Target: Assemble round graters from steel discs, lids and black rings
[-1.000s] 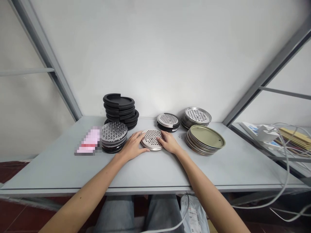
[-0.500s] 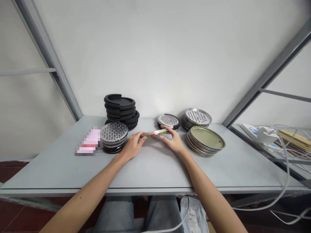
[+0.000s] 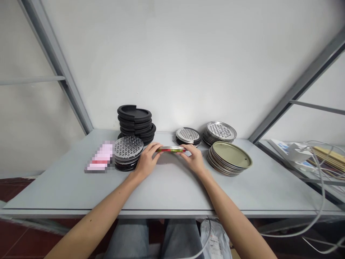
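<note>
Between my two hands, just above the table, I hold a thin metal disc (image 3: 171,149) nearly edge-on, with a silver rim and red and green print on the side facing me. My left hand (image 3: 147,158) is closed on its left edge, thumb below and fingers above. On the opposite edge my right hand (image 3: 193,157) pinches it the same way. A stack of round perforated grater plates (image 3: 128,146) is close beside my left hand. Behind my right hand lies a smaller round grater (image 3: 188,135) with a black rim. The disc's top face cannot be made out.
Black ring-shaped holders (image 3: 134,118) are piled at the back left. Toward the right stand a stack of silver grater discs (image 3: 221,130) and olive metal discs (image 3: 232,154). A blurred pink item (image 3: 101,158) lies left. White cables (image 3: 322,190) hang at the right edge.
The metal disc has gone from slanting up to the right to nearly level, with both hands still on it. The view has shifted slightly.
</note>
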`<state>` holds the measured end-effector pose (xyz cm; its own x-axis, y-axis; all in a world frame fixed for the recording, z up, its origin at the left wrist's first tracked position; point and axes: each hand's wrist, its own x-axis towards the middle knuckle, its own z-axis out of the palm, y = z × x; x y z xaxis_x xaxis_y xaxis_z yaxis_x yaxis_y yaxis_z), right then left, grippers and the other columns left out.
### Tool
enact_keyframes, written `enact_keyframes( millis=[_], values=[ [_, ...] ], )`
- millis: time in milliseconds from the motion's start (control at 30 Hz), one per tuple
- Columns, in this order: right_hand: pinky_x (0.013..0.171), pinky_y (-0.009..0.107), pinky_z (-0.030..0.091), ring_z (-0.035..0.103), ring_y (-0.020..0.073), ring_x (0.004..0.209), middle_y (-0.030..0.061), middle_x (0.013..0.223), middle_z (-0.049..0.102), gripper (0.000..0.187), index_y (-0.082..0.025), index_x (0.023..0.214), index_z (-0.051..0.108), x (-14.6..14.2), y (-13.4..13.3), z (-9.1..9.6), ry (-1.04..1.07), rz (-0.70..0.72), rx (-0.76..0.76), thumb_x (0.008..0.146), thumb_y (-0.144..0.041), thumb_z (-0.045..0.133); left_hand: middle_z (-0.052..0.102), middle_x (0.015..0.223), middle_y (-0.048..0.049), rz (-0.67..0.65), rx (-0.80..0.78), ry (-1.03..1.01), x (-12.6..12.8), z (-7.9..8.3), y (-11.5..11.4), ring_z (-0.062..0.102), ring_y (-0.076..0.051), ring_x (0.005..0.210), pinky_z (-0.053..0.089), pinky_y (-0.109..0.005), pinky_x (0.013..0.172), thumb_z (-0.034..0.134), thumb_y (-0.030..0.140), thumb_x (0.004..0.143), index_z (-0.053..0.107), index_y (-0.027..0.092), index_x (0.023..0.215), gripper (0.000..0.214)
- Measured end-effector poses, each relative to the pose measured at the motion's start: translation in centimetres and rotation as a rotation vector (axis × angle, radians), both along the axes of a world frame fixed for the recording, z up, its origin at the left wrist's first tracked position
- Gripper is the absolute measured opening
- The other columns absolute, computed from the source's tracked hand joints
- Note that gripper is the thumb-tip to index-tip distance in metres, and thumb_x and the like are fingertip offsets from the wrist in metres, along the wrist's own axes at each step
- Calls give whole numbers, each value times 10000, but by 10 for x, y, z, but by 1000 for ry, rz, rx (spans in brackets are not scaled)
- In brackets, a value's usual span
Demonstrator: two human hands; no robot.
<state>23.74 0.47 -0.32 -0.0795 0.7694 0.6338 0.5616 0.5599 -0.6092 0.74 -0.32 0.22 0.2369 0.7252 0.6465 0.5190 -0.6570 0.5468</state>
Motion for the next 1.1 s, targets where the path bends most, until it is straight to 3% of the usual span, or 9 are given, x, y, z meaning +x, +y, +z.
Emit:
enact_keyframes(
  millis=[167,300,400,633,867,1100],
  values=[
    [909,407,474,611,246,1018,88,1144,656,490,-198,1147,608,-3,1,5,158,38,-119,723,-423,706,588,1121,-60,14,34,-167,2,0,2,582,-203,1060,463,-334,958,538,299,897,608,227,1115,240],
    [872,427,501,649,248,933,89,1031,701,419,-167,1060,646,-2,7,3,237,250,-333,738,-431,681,579,1124,-78,-48,-28,-370,7,0,4,579,-209,1071,493,-321,927,578,336,871,605,182,1102,278],
    [884,426,496,647,243,940,71,1010,709,366,-176,1010,668,-3,9,2,328,321,-356,757,-440,654,559,1176,-93,-113,-122,-452,9,-2,7,588,-207,1073,493,-327,935,564,346,872,576,168,1138,320],
    [900,384,486,630,218,965,47,1064,688,414,-224,1118,629,1,9,8,511,322,-288,766,-441,650,574,1153,-98,-85,-279,-301,8,-11,11,598,-228,1039,546,-345,833,600,369,827,621,172,1063,309],
    [863,389,507,624,243,998,50,1097,677,429,-221,1129,622,5,11,6,491,307,-326,772,-459,633,593,1120,-75,-2,-122,-267,7,-5,9,592,-206,1014,525,-323,830,594,343,840,566,199,1154,348],
    [908,393,478,635,226,981,40,1059,694,357,-223,1046,653,4,8,8,596,407,-395,751,-421,686,614,1055,-63,7,-94,-271,5,0,7,590,-195,985,500,-294,832,587,331,849,642,181,1007,224]
  ],
)
